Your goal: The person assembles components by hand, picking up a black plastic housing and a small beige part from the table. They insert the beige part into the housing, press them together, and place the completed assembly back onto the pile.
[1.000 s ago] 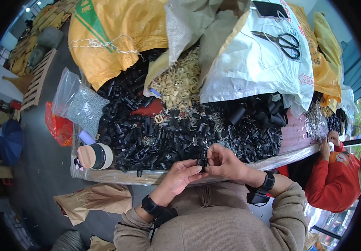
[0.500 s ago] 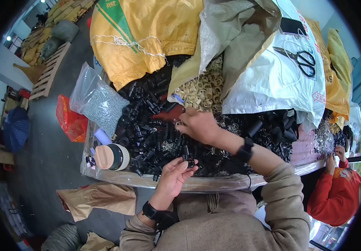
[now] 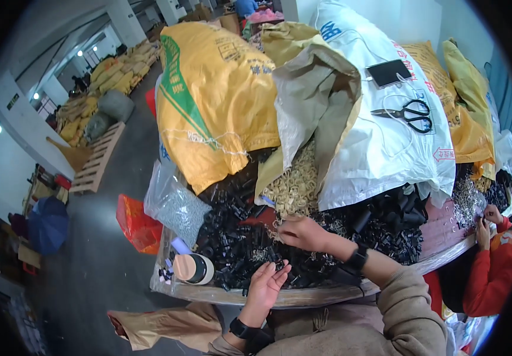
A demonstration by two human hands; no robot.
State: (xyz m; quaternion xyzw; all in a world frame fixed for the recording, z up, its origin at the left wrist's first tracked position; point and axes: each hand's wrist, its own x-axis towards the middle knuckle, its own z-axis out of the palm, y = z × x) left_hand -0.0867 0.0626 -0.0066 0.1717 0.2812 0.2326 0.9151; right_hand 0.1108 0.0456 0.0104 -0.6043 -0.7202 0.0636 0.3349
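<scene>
My left hand (image 3: 266, 286) is palm up near the table's front edge, its thumb and fingers closed around a small black plastic part (image 3: 280, 265) that is mostly hidden. Just beyond it, my right hand (image 3: 304, 233) bends down in a pinch by the spill of beige plastic clips (image 3: 294, 188); whatever its fingertips hold is too small to make out. Loose black plastic parts (image 3: 232, 240) lie heaped around both hands. The beige clips pour from the mouth of an open woven sack (image 3: 312, 95).
A lidded cup (image 3: 193, 269) and a clear bag of grey pellets (image 3: 184, 213) stand at left. A yellow sack (image 3: 220, 89) rises behind. Scissors (image 3: 410, 114) and a phone (image 3: 389, 73) rest on a white sack (image 3: 386, 160). A person in red sleeves (image 3: 493, 273) works at right.
The view has tilted up, so the table and sacks appear lower and more of the hall shows. My right hand stays bent down by the beige clips, my left by the front edge.
</scene>
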